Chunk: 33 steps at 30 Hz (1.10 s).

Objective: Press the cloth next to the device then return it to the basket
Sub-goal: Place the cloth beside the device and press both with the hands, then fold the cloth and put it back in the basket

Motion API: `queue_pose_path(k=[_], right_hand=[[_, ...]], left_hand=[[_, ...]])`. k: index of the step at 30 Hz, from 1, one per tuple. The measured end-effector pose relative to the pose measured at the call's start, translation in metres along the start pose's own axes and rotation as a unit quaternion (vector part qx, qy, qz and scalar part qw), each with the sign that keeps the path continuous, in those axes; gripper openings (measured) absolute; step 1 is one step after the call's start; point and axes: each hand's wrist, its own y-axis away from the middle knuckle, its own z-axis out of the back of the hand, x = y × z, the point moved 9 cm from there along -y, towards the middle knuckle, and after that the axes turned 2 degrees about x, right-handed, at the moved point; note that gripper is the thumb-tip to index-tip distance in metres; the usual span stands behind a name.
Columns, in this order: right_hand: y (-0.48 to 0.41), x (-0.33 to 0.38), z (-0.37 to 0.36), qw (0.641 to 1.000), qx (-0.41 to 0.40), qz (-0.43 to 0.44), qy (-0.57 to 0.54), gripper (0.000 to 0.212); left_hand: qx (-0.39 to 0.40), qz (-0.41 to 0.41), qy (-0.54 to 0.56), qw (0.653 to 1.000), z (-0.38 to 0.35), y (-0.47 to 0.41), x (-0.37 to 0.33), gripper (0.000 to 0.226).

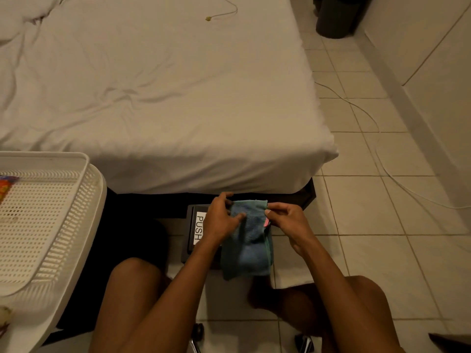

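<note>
Both hands work one cloth [248, 240], blue-green and folded. Left hand [221, 220] lies across its top left with the thumb pressing into the fabric; right hand [285, 220] pinches the top right edge by a small pink tag. Grip looks meant to keep the fold square while it gets pressed flat. Cloth sits on the floor right under the hands, overlapping the right side of one dark device [195, 230] labelled PUSH, which is beneath the left hand. One white mesh basket [84, 200] is well off to the left of the left hand. Return step not yet done.
</note>
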Motion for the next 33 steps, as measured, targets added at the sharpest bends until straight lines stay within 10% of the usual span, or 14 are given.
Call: queue_pose_path(k=[4, 8, 33], right_hand=[[0.011, 0.021, -0.002, 0.998, 0.039, 0.03, 0.03, 0.026], [0.026, 0.045, -0.003, 0.996, 0.06, 0.054, 0.043, 0.026], [0.179, 0.251, 0.033, 0.959, -0.03, 0.273, 0.065, 0.016]], left_hand=[[0.128, 0.034, 0.072, 0.989, -0.008, -0.007, -0.001, 0.091], [0.22, -0.044, 0.093, 0.97, -0.008, -0.001, -0.021, 0.065], [0.052, -0.269, 0.056, 0.96, 0.152, 0.11, -0.22, 0.009]])
